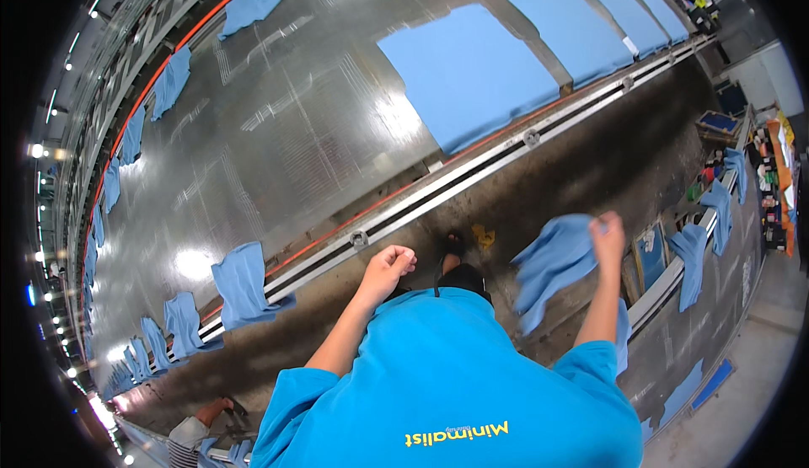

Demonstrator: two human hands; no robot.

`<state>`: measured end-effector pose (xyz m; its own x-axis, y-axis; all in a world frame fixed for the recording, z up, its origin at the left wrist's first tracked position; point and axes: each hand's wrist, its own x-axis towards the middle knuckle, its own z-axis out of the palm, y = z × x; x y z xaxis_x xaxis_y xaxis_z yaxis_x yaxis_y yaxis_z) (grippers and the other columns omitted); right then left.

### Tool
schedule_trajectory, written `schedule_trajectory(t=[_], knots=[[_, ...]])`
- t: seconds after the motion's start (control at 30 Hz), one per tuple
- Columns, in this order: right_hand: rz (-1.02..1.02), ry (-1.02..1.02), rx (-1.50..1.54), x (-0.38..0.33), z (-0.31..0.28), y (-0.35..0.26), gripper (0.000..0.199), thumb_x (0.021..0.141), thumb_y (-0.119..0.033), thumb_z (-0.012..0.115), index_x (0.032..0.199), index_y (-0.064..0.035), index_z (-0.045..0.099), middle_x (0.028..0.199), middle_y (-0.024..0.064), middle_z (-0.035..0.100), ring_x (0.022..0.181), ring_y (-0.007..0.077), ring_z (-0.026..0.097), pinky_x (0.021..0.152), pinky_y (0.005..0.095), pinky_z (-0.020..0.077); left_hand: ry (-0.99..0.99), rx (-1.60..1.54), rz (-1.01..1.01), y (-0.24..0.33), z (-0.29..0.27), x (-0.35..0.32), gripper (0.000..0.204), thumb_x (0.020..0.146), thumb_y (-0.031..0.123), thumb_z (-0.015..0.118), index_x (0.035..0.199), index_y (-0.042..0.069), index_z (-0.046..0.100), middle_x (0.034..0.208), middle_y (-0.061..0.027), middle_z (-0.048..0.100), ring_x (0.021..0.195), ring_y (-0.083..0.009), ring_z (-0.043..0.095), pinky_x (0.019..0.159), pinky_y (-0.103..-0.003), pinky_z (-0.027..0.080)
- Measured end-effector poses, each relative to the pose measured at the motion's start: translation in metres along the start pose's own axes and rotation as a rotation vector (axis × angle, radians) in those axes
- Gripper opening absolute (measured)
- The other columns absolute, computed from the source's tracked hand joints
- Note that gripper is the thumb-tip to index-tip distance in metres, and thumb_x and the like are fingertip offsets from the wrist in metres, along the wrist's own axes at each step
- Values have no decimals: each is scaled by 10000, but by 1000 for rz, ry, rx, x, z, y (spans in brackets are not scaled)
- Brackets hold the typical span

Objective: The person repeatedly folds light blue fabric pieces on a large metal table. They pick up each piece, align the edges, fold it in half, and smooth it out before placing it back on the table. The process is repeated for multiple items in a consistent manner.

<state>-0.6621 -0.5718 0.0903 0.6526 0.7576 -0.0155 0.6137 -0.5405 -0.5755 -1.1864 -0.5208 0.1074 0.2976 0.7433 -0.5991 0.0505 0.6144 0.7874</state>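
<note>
While right hand [608, 237] clutches a cloth [558, 257], left hand [388, 271], curled closed, hangs well apart, near the rail [438, 192].

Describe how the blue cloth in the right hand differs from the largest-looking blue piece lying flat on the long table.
The held cloth hangs rumpled from the right hand, while the flat piece lies spread out on the table. The held cloth's outline is irregular and blurred; the flat piece's is roughly four-sided and clearer. Both are plain blue.
</note>
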Motion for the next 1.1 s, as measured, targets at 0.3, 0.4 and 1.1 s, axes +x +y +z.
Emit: schedule_trajectory(t=[0.3, 0.4, 1.1], knots=[[-9, -645, 130, -84, 101, 19, 375, 799, -246, 840, 1080, -11, 759, 1035, 165, 779, 1005, 282, 744, 900, 382, 570, 30, -2, 75, 11, 18, -1, 269, 1038, 258, 675, 1154, 15, 676, 1060, -44, 721, 950, -124, 675, 881, -290, 539], [112, -846, 378, -104, 89, -122, 353, 907, -223, 804, 1173, -4, 727, 1097, 94, 760, 1003, 189, 695, 923, 344, 541, 75, -19, 49, -9, -21, -14, 318, 1000, 262, 732, 1182, 8, 675, 1057, -49, 717, 976, -124, 676, 895, -295, 545], [211, -952, 1136, -135, 34, -419, 652, 962, -138, 738, 1511, 29, 428, 1288, 157, 656, 1154, 211, 673, 1016, 370, 553, -344, -561, -22, 16, -205, -24, 225, 1061, 290, 627, 1026, 68, 640, 866, -41, 691, 850, -90, 666, 822, -260, 567]])
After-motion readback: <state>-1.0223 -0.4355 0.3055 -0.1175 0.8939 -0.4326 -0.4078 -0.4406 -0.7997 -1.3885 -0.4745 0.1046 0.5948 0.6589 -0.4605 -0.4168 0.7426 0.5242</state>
